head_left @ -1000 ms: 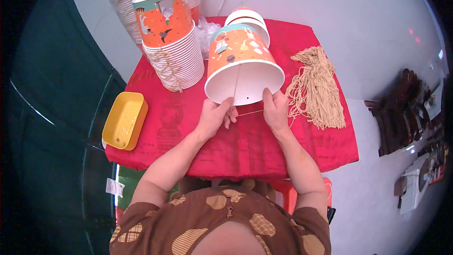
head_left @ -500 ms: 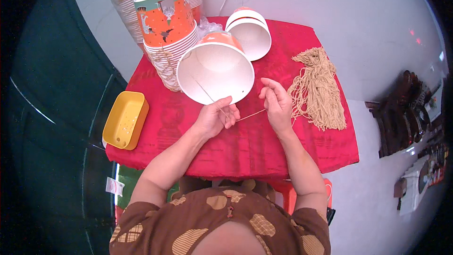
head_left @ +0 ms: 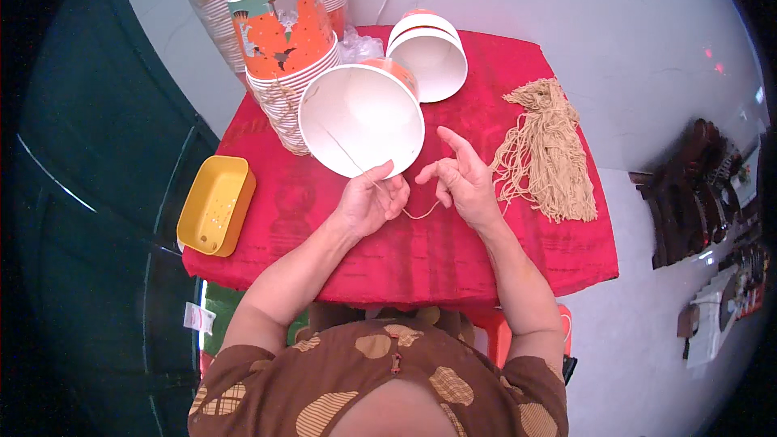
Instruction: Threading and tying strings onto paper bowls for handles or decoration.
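Note:
A white-lined orange paper tub [head_left: 360,113] lies tilted with its mouth toward me. At its lower rim my left hand [head_left: 372,198] pinches a tan string [head_left: 421,215] between thumb and fingers. One thin, straight end of the string sticks up across the tub's mouth. The other part sags in a short curve to my right hand [head_left: 463,182], which has its index finger stretched out and the other fingers curled on the string. Right of that hand lies a loose bundle of tan strings [head_left: 550,162].
A tall stack of paper tubs [head_left: 283,40] with string around its lower part stands at the back left, before plastic-wrapped stacks [head_left: 214,8]. Two nested tubs [head_left: 433,65] lie behind. A yellow tray [head_left: 236,218] sits at the left edge of the red-covered table [head_left: 324,271].
My right hand has come left toward my left hand and its index finger has straightened. The string between them has gone slack. The tub has shifted slightly left.

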{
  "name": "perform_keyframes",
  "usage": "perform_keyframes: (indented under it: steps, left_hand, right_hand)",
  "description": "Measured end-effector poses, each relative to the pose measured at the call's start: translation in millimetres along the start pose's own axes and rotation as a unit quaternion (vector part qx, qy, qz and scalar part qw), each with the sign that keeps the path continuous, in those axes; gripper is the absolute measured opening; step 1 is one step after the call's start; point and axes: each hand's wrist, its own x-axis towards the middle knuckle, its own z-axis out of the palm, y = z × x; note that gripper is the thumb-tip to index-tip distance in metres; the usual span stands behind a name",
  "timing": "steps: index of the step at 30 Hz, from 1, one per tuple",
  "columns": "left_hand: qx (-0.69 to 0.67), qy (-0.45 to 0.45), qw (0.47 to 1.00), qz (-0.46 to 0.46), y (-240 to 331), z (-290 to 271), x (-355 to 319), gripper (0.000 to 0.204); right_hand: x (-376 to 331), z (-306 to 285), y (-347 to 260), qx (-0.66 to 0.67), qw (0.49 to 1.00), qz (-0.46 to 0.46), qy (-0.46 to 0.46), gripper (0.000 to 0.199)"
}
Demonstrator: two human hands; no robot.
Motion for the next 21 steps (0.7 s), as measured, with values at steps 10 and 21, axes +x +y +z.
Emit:
perform_keyframes:
  steps: [10,21]
  left_hand:
    - [-0.023,0.003,1.000,0.001,2.8,16.1,-0.9,0.046]
    - [-0.040,-0.004,0.998,-0.057,-1.4,0.0,-0.1,0.046]
  right_hand:
    - [-1.5,-1.5,-2.7,-0.075,0.990,0.087,-0.083,0.063]
    - [-3.8,-0.4,-6.4,-0.121,0.982,0.082,-0.118,0.068]
